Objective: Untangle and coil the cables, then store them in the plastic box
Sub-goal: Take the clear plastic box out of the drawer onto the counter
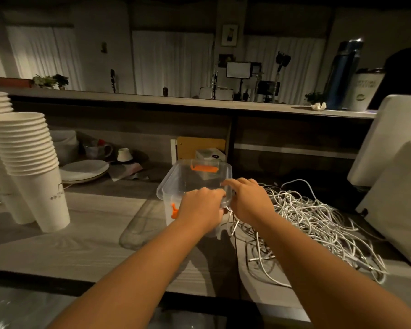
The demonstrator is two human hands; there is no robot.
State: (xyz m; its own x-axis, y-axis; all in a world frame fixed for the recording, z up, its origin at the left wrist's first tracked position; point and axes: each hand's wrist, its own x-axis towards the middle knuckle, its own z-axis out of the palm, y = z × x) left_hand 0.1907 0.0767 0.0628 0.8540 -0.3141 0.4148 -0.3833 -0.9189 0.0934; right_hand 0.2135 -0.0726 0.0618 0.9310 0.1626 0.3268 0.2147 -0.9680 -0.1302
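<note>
A clear plastic box (176, 186) with orange clips stands on the wooden counter in the middle of the view, its clear lid on top. My left hand (201, 207) grips the box's near edge, fingers curled over the lid rim. My right hand (248, 200) rests on the lid's near right corner, fingers curled onto the rim. A big tangled heap of white cables (311, 219) lies on the counter just right of the box, with loose ends trailing toward the front edge.
Two stacks of white paper cups (31, 167) stand at the left. White plates (83, 170) and mugs sit behind them. A white machine (394, 186) stands at the right, touching the cable heap. A raised shelf runs along the back.
</note>
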